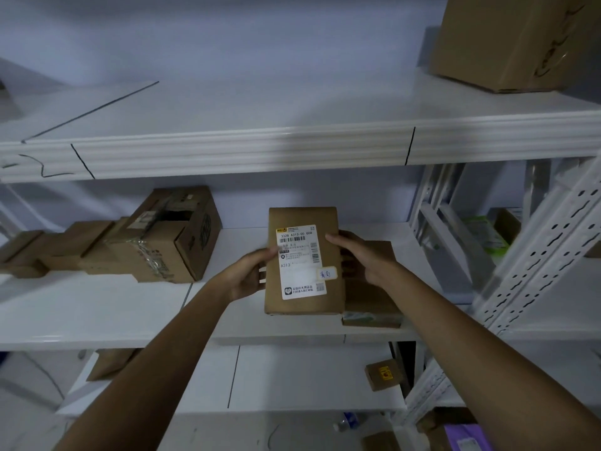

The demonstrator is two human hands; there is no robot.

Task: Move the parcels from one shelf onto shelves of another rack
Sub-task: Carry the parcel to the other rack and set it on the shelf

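Labelled parcel (304,260) gripped by both hands over mid shelf (97,320): left hand (248,275) and right hand (354,255) fingers pressed on its side edges. Can't tell pickup vs drop. Box cluster (130,242) far left, another box (372,301) under right hand, so task prob mid-way

Both hands gripped a labelled parcel (304,260) over the middle shelf (97,317): left hand (250,275) on its left edge, right hand (361,255) on its right. Boxes (156,239) sat nearby to the left.
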